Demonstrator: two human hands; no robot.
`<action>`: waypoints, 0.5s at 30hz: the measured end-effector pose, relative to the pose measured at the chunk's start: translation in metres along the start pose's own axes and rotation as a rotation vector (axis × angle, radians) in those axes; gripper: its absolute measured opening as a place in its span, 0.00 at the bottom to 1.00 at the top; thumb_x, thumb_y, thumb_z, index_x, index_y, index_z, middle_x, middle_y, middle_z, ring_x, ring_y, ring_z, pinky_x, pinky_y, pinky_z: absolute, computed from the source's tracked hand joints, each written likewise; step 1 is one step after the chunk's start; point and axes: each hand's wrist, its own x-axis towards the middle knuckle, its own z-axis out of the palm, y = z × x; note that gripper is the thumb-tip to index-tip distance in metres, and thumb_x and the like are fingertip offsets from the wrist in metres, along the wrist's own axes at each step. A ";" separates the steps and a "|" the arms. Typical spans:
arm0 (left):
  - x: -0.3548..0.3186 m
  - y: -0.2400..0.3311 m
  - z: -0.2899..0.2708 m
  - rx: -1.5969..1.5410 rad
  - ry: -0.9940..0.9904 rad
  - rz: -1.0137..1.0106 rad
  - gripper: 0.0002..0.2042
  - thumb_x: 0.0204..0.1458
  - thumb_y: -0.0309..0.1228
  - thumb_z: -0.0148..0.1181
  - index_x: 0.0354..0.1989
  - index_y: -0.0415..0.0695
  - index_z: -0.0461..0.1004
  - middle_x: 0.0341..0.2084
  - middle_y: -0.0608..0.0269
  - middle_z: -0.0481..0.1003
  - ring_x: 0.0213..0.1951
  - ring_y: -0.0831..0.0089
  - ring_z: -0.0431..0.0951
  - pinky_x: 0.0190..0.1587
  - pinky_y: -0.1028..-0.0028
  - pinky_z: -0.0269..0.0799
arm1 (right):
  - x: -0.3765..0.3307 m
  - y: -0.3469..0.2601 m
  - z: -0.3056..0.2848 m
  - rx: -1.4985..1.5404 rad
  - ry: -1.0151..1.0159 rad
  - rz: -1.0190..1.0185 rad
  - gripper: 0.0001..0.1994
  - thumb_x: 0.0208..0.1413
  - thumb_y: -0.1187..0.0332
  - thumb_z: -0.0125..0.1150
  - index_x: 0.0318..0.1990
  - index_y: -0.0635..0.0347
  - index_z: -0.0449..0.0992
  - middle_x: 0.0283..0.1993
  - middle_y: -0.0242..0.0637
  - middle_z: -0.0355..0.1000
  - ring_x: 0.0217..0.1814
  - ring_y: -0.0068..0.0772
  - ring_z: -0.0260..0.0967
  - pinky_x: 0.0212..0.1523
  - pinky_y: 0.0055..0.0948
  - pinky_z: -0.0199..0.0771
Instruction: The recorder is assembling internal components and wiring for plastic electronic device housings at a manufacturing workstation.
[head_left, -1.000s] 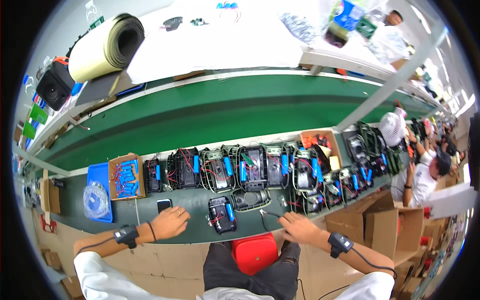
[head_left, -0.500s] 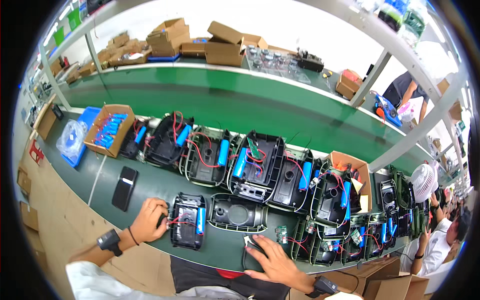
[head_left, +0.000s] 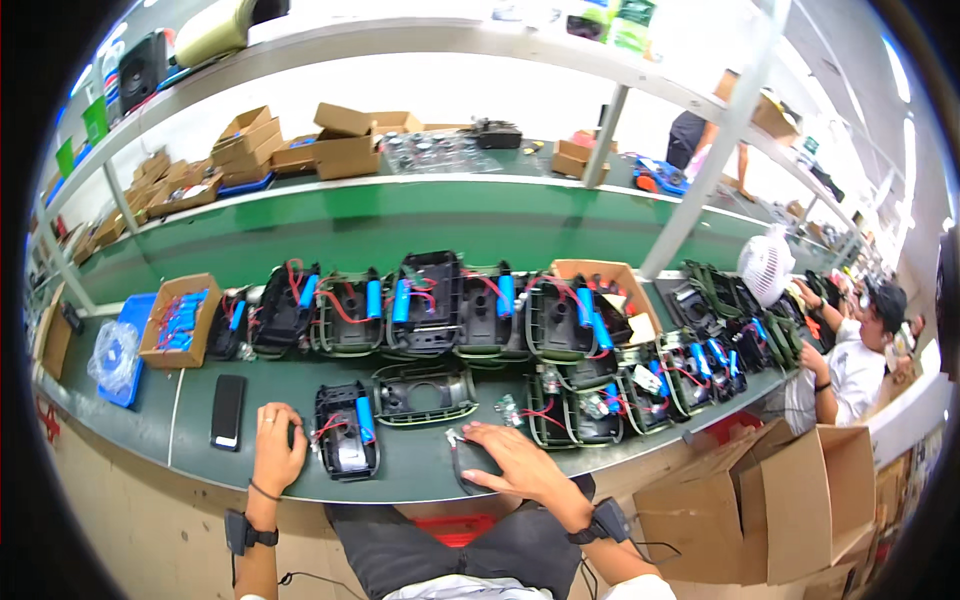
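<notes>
My left hand [head_left: 280, 448] is closed, its fingers curled around a small dark piece that I cannot make out. Just right of it lies a black plastic housing [head_left: 345, 455] with a blue cylindrical battery [head_left: 365, 420] and red wires inside. My right hand [head_left: 512, 462] rests low over the bench with fingers stretched out. Beneath and beside its fingers is a flat dark object [head_left: 468, 462], partly hidden, with a small whitish piece at its top. An open housing shell [head_left: 424, 394] lies between and beyond the hands. A small circuit board [head_left: 508, 410] sits beyond my right fingers.
Several housings [head_left: 345, 325] with batteries form a row behind; more crowd the right. A black phone [head_left: 228, 412] lies left, near a box of batteries [head_left: 160, 350] and a blue tray [head_left: 128, 385]. A white fan [head_left: 766, 268] and a co-worker [head_left: 858, 350] are right. Cardboard boxes [head_left: 740, 500] stand below.
The whole view has swung rightward. My left hand has drawn slightly away from the housing and now points up rather than right. My right hand stays over the dark object.
</notes>
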 end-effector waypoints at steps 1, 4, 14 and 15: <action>-0.001 -0.003 0.004 0.007 0.002 0.021 0.07 0.48 0.18 0.58 0.35 0.38 0.70 0.40 0.48 0.70 0.47 0.48 0.70 0.52 0.56 0.67 | -0.003 0.000 0.002 0.015 0.020 0.012 0.31 0.65 0.47 0.62 0.65 0.62 0.70 0.68 0.49 0.69 0.73 0.50 0.64 0.73 0.44 0.62; -0.009 -0.005 0.002 0.022 0.030 0.013 0.06 0.49 0.18 0.57 0.35 0.38 0.69 0.39 0.48 0.69 0.46 0.48 0.69 0.52 0.56 0.66 | -0.001 -0.012 0.015 0.036 0.111 0.025 0.33 0.63 0.46 0.64 0.65 0.64 0.71 0.67 0.52 0.70 0.73 0.52 0.64 0.73 0.45 0.63; -0.013 -0.034 0.011 -0.037 0.065 -0.010 0.05 0.54 0.18 0.55 0.36 0.37 0.65 0.37 0.51 0.66 0.43 0.53 0.67 0.48 0.62 0.63 | -0.004 -0.005 0.027 0.129 0.248 0.043 0.30 0.60 0.52 0.69 0.61 0.65 0.71 0.61 0.50 0.73 0.65 0.53 0.70 0.66 0.43 0.70; -0.012 -0.037 0.014 -0.050 0.063 -0.020 0.05 0.54 0.18 0.54 0.36 0.38 0.65 0.37 0.52 0.66 0.42 0.54 0.67 0.45 0.63 0.63 | -0.004 -0.003 0.025 0.147 0.249 0.051 0.29 0.61 0.53 0.68 0.61 0.65 0.71 0.60 0.50 0.74 0.65 0.53 0.70 0.66 0.43 0.70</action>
